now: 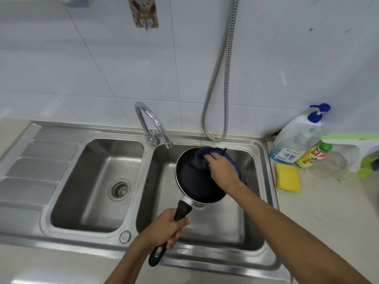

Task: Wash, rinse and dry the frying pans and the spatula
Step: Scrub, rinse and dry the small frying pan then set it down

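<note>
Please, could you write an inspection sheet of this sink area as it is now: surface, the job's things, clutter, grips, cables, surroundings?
Surface: steel double sink with a drainboard on the left; beige counter around it.
Job's things: one frying pan held over the right basin, with a blue cloth inside at its far rim; spatula and other pans not seen.
Clutter: yellow sponge, pump bottle and yellow bottle on the counter at the right.
Grips: left grip holds the pan handle; right grip grips the blue cloth.
Cables: nothing seen; a metal hose hangs down the wall.
Surroundings: white tiled wall, faucet, wall hook.
</note>
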### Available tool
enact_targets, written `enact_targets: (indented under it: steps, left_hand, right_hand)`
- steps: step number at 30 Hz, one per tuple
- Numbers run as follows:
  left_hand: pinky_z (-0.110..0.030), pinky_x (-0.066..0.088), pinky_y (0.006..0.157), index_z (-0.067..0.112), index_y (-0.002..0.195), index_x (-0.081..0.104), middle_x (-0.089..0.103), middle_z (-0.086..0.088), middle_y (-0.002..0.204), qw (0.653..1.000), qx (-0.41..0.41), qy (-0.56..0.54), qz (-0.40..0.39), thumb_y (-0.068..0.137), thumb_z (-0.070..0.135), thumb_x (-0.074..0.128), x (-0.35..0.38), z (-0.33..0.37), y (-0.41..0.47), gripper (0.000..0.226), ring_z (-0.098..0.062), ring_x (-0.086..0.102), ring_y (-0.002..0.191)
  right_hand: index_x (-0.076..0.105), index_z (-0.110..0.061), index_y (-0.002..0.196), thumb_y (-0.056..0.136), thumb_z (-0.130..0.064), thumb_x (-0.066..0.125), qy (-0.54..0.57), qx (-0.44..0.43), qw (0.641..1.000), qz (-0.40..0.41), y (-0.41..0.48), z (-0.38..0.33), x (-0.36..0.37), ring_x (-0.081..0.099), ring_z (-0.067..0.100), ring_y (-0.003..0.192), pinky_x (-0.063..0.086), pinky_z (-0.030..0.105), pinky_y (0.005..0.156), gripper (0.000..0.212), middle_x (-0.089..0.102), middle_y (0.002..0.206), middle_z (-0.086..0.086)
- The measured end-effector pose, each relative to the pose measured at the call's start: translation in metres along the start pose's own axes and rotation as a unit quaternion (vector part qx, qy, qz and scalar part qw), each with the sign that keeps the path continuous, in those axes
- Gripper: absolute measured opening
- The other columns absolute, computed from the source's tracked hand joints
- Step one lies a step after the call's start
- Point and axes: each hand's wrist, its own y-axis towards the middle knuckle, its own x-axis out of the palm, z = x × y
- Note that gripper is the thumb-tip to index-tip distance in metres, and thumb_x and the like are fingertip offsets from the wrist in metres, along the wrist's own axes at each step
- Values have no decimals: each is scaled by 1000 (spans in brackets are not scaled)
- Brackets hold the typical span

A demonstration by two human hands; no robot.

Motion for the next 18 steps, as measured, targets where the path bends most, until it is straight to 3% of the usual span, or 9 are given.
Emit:
enact_targets:
  steps: [3, 5, 11, 16, 18]
  left_hand:
    - [-24, 33, 40, 10, 86, 42, 44, -3, 53, 1000, 11, -12, 15, 100, 30, 63, -5, 9, -3, 33, -17, 34, 38]
    - [-25, 34, 39, 10, 86, 41, 44, -1, 52, 1000, 9, -8, 17, 101, 29, 62, -12, 11, -6, 33, -16, 34, 37]
    - [-25, 34, 40, 11, 87, 42, 45, -2, 52, 1000, -4, 10, 24, 100, 30, 63, -16, -3, -8, 32, -16, 34, 37]
    - [-27, 34, 41, 11, 88, 44, 47, -3, 54, 999, 2, 31, 36, 100, 32, 62, -16, -12, -4, 31, -17, 36, 38]
    - [-27, 35, 42, 11, 87, 43, 47, -4, 54, 999, 0, 39, 32, 100, 32, 63, -16, -15, -5, 31, -18, 36, 38]
  right_hand:
    - [61, -8, 132, 91, 1, 60, 92, 13, 988, 127, 8, -33, -3, 62, 35, 113, 54, 45, 94, 42, 61, 134, 14]
    - [60, -9, 134, 91, 1, 61, 109, -7, 984, 144, 13, -51, -4, 59, 34, 118, 52, 45, 98, 45, 57, 139, 14]
    - [59, -9, 135, 89, 5, 59, 124, -26, 981, 149, 32, -60, -8, 57, 31, 122, 51, 43, 103, 49, 57, 137, 12]
    - [63, -13, 129, 95, -2, 51, 214, 49, 972, 81, 41, -29, -12, 59, 27, 118, 46, 37, 106, 38, 64, 129, 7]
    - [65, -16, 125, 96, -5, 49, 242, 91, 965, 46, 39, -17, -18, 61, 27, 113, 45, 32, 99, 35, 68, 123, 6]
